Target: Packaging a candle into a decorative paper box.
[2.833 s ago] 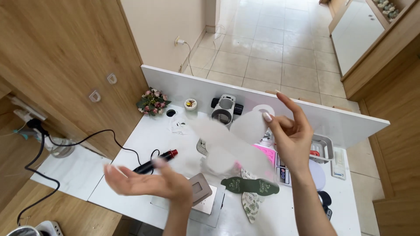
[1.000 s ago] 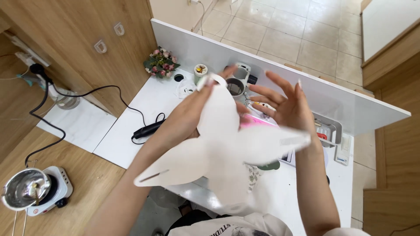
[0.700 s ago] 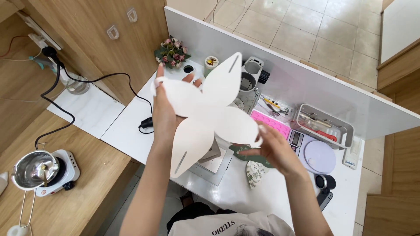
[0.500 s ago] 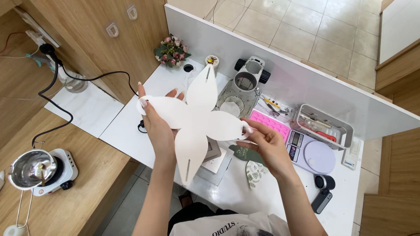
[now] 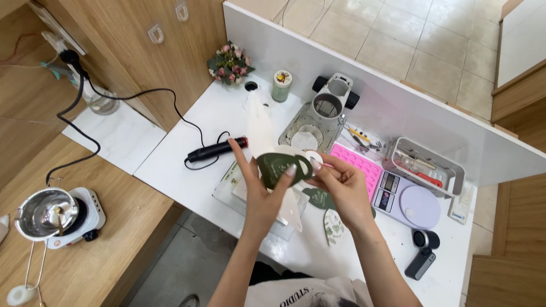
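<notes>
Over a crowded white worktable (image 5: 187, 131), we hold a flower-shaped paper cut-out (image 5: 280, 166) above the near edge, its petals folded together so the dark green patterned side faces up while one white petal (image 5: 257, 126) stands upward and another hangs below. Around it the bench is busy: a black handheld tool (image 5: 218, 149) with a red tip and trailing cord lies just to the left, a small bouquet (image 5: 230, 62) of pink flowers sits at the far corner beside a little jar (image 5: 281, 85), and a grey press-like device (image 5: 334, 97) stands against the white back panel (image 5: 398, 108). To the right we see a pink silicone mould (image 5: 357, 165), a digital scale (image 5: 408, 200) with a lilac plate, a grey tray (image 5: 427, 167) of small tools, and a short black cylinder (image 5: 425, 240) near the table's right end. More green leaf-patterned pieces (image 5: 330, 219) lie on the table directly beneath our hands, partly hidden by them. Off to the left, on a wooden counter (image 5: 108, 250), a steel pot (image 5: 44, 211) rests on a small white hotplate (image 5: 85, 219).

Our left hand (image 5: 263, 190) rises from below, palm toward the cut-out, thumb and forefinger pinching the green fold from the left. Our right hand (image 5: 341, 190) comes in from the right, fingers curled, fingertips nipping the white petal tips where they meet at the fold's right edge.
</notes>
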